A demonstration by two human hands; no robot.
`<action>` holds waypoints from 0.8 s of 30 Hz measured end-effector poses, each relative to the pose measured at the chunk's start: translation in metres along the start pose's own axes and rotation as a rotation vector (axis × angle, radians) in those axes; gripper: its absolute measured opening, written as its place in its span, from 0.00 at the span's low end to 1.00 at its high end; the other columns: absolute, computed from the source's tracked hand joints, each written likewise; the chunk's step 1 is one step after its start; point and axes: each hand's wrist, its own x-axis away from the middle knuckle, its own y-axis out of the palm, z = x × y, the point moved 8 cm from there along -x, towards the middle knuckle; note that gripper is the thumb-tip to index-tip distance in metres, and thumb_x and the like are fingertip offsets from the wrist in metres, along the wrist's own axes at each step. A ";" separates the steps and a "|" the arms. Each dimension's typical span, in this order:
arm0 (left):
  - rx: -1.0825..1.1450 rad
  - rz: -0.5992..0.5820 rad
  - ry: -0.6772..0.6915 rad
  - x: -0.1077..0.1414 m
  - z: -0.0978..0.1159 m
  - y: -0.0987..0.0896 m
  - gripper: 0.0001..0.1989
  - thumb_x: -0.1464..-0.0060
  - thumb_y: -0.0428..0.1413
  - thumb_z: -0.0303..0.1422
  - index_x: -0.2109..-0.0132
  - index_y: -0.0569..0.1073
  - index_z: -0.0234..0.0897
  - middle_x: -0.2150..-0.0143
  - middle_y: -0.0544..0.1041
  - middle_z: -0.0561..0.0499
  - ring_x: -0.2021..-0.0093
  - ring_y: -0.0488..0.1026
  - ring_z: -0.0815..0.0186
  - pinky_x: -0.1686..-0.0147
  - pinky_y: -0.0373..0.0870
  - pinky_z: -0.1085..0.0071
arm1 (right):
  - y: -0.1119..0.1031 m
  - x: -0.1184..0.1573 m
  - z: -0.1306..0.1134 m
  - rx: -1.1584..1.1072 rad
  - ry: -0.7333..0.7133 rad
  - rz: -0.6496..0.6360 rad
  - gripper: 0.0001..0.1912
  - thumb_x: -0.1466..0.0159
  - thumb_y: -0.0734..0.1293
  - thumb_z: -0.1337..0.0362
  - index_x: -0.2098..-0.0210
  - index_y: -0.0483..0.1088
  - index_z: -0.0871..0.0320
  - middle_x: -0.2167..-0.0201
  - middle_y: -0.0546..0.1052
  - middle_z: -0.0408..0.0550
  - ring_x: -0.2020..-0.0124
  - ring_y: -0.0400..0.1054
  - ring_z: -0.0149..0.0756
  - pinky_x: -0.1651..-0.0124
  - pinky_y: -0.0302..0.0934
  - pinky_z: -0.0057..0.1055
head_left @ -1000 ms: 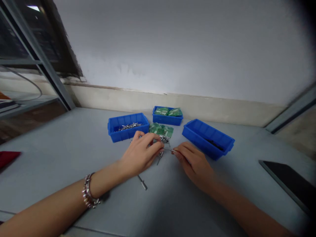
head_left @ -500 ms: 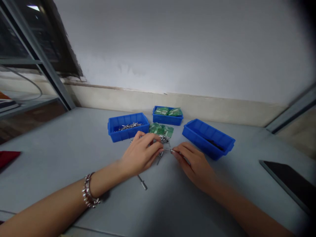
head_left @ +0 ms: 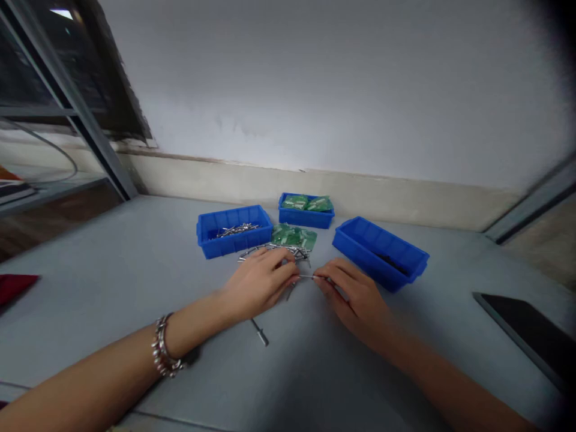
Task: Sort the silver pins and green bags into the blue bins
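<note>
One metal pin between left hand and right hand

Head view: both hands are pinched on the slim pin, which lies nearly level between their fingertips; its ends are hidden by the fingers. Just beyond the grip, a pile of loose pins lies on the grey table, touching or close to a green packet. Farther out and left of the grip sits a blue bin of similar pins; straight beyond, a smaller bin holds green packets; to the right, a long bin holds dark pieces. Nearer the camera, left of the grip, lies a single thick-headed pin.
</note>
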 end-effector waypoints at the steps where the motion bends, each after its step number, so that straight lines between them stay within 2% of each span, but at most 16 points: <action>1: 0.009 -0.005 -0.006 0.000 -0.001 0.000 0.11 0.41 0.42 0.31 0.64 0.68 0.33 0.62 0.69 0.46 0.65 0.65 0.66 0.66 0.63 0.68 | 0.000 0.000 0.000 0.005 0.005 -0.001 0.09 0.35 0.55 0.65 0.64 0.66 0.58 0.69 0.69 0.48 0.65 0.63 0.35 0.62 0.58 0.32; 10: 0.059 0.135 0.023 0.002 0.002 -0.014 0.09 0.42 0.44 0.30 0.63 0.68 0.33 0.64 0.69 0.47 0.65 0.66 0.66 0.67 0.65 0.69 | 0.018 0.000 0.004 0.087 0.051 -0.180 0.10 0.36 0.55 0.66 0.66 0.66 0.59 0.68 0.68 0.48 0.65 0.63 0.37 0.63 0.59 0.33; 14: 0.046 0.122 0.002 0.002 0.000 -0.012 0.09 0.42 0.44 0.31 0.64 0.68 0.33 0.64 0.69 0.48 0.66 0.66 0.66 0.67 0.66 0.69 | 0.015 0.000 0.005 0.065 0.058 -0.158 0.10 0.35 0.54 0.66 0.65 0.66 0.59 0.68 0.68 0.48 0.65 0.63 0.36 0.62 0.59 0.34; 19: 0.045 0.036 -0.051 0.003 -0.005 -0.001 0.11 0.41 0.43 0.34 0.61 0.67 0.33 0.63 0.68 0.46 0.64 0.66 0.64 0.66 0.66 0.67 | 0.011 -0.001 0.005 0.041 0.057 -0.118 0.11 0.34 0.53 0.65 0.66 0.65 0.58 0.69 0.68 0.48 0.66 0.62 0.36 0.63 0.58 0.34; 24: 0.057 0.058 -0.042 0.004 -0.005 -0.002 0.10 0.41 0.44 0.34 0.59 0.67 0.34 0.62 0.69 0.47 0.63 0.66 0.65 0.66 0.66 0.68 | 0.010 0.000 0.004 0.048 0.064 -0.116 0.12 0.34 0.52 0.64 0.67 0.64 0.57 0.69 0.68 0.48 0.66 0.62 0.35 0.63 0.58 0.32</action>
